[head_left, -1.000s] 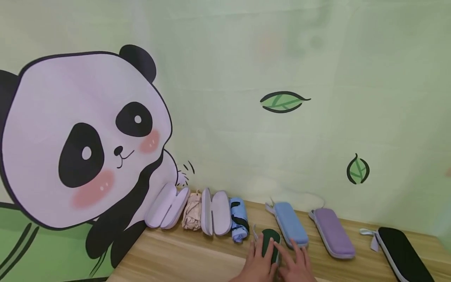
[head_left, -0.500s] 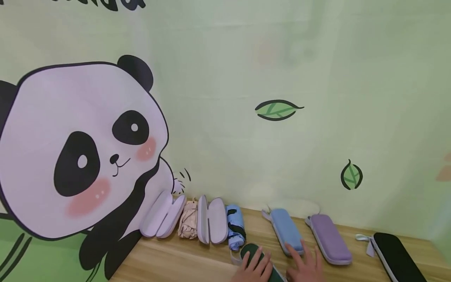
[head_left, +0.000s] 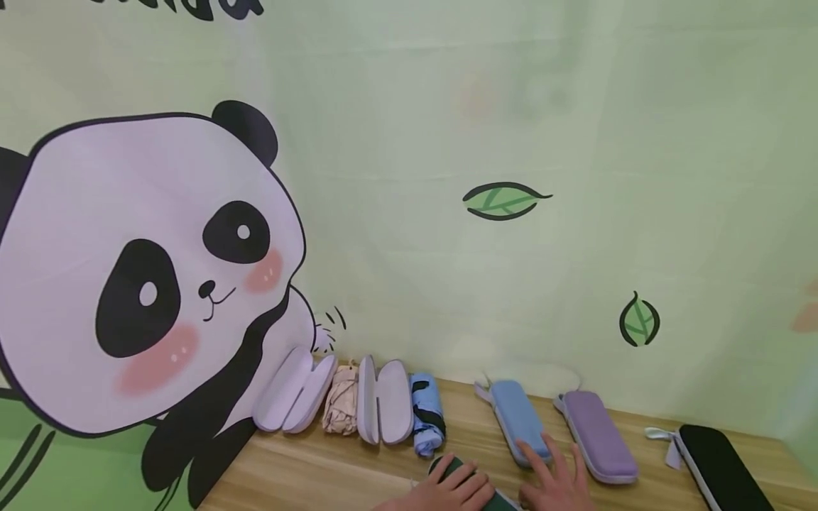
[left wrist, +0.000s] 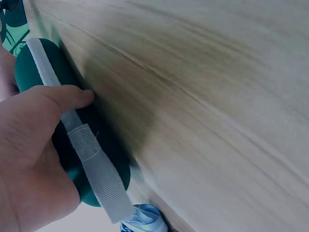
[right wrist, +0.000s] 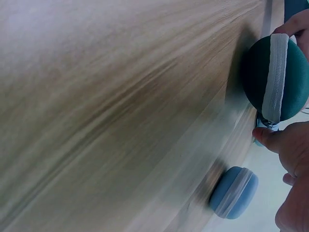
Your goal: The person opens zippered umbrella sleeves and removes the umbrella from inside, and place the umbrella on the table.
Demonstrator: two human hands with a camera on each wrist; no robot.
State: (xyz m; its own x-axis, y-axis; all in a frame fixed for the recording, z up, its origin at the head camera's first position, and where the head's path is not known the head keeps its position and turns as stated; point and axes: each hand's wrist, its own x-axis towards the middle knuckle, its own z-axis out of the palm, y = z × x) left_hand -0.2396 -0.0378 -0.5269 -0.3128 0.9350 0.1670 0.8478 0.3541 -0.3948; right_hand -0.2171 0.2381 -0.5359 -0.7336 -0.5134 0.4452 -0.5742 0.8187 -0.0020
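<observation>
A dark green zip glasses case (left wrist: 108,145) with a grey zipper and ribbon tab stands on its side on the wooden table. My left hand (head_left: 456,490) grips it, the thumb lying across the zipper side in the left wrist view. At the other end of the case, my right hand (right wrist: 298,154) pinches the small zipper pull (right wrist: 270,124); its index finger is partly hidden. In the head view the right hand (head_left: 557,484) has its other fingers spread, close to a blue zip case (head_left: 519,419). The zipper appears closed along the end that shows.
A purple case (head_left: 601,436) and a black case (head_left: 725,465) lie to the right. At the back left are two opened pale lavender cases (head_left: 395,401), a beige folded bundle (head_left: 341,401) and a blue rolled bundle (head_left: 427,411). A panda-printed cloth (head_left: 396,213) hangs behind.
The green case has turned, its far end swinging left, and sits lower in the head view. My left hand moved with it; the right hand shifted slightly right. The head view tilted up.
</observation>
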